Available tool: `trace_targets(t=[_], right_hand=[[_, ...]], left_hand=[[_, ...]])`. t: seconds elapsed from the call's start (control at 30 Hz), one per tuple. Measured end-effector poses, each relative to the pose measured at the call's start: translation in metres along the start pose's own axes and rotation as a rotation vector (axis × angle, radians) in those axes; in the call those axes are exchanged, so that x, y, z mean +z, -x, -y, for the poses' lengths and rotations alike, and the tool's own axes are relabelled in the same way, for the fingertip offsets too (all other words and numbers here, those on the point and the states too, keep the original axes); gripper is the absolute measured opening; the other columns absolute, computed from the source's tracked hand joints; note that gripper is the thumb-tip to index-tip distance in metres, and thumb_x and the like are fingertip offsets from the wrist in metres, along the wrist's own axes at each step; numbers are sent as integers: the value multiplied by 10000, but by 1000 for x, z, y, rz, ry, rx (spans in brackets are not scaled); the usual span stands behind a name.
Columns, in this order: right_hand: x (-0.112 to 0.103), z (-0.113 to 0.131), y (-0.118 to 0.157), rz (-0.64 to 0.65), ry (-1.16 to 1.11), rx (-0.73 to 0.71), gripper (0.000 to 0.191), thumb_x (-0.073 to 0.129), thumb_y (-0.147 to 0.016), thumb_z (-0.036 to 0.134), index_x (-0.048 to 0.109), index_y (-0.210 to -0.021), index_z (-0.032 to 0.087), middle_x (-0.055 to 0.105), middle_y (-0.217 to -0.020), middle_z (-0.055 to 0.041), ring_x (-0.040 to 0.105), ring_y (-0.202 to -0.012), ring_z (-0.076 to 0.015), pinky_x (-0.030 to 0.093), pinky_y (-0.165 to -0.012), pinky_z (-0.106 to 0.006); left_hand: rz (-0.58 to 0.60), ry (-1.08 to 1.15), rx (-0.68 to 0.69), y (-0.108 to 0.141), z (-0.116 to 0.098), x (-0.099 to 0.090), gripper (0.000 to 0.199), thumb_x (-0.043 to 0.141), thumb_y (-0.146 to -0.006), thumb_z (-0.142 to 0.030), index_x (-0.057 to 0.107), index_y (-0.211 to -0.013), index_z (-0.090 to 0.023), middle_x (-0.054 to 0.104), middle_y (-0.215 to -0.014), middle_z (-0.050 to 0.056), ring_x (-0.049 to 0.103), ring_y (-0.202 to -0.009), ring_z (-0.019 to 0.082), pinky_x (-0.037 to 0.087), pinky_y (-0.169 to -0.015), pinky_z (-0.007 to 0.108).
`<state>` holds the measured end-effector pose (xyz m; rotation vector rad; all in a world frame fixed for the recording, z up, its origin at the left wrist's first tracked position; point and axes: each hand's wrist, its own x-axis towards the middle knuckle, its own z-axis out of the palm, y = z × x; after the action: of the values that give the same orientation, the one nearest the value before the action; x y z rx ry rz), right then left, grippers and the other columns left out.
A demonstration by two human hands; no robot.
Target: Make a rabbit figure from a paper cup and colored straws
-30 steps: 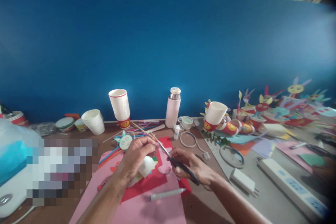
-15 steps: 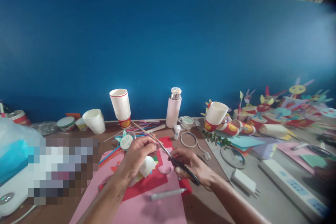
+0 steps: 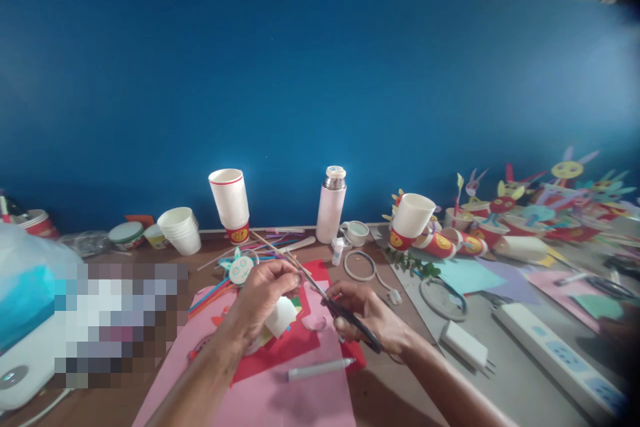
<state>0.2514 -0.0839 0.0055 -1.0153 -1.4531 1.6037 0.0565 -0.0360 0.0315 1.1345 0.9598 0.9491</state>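
Observation:
My right hand [image 3: 367, 317] is wrapped round the black handles of a pair of scissors [image 3: 353, 325], whose blades point up and left toward my other hand. My left hand [image 3: 270, 290] is closed in a pinch at the blade tips; what it pinches is too small to make out. Below the hands lie red paper [image 3: 305, 343] and a pink sheet [image 3: 320, 403], with a grey-white marker [image 3: 321, 369] across them. A white piece [image 3: 281, 317] sits beside my left wrist. A round blue-eared animal face [image 3: 241, 269] lies behind my left hand.
A tall cup stack [image 3: 229, 203], a shorter one [image 3: 180, 230] and a pink thermos [image 3: 331, 207] stand at the back. On the right are a white cup [image 3: 413, 217], a charger [image 3: 465, 345], a power strip [image 3: 560, 357] and several paper-animal cups.
On the right, the light blue and purple sheets have shifted. My hands and the scissors have barely moved.

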Motion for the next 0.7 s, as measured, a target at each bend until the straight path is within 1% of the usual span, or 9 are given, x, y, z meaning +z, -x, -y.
trace_targets(t=[0.17,0.37,0.5,0.7], right_hand=[[-1,-1,0,19,17,-18,390,688,-685,371,512,-959,156,492,-623,42,408,-514,-63,316,-466,-178],[-3,-3,0,19,142,-25,277,630,-728,269,518,-959,167,495,-665,32,396,-577,-76,339,-524,-190],[-2,-2,0,17,120,-25,303,637,-725,313,512,-959,167,490,-663,35,381,-561,-71,331,-509,-188],[1,2,1,-39,104,11,405,697,-655,395,524,-937,161,491,-618,43,410,-530,-72,325,-478,-183]], left_hand=[[-4,0,-4,-1,1,0,78,625,-642,-221,606,-615,-149,552,-510,-21,477,-480,78,345,-468,185],[10,6,-11,0,0,1,85,617,-651,-226,612,-628,-144,541,-514,-23,463,-473,74,342,-458,184],[15,7,-3,1,-1,1,80,612,-651,-220,605,-621,-146,543,-513,-24,464,-474,77,348,-459,186],[0,13,-25,2,0,0,78,621,-645,-220,598,-620,-150,535,-499,-32,461,-464,75,340,-455,184]])
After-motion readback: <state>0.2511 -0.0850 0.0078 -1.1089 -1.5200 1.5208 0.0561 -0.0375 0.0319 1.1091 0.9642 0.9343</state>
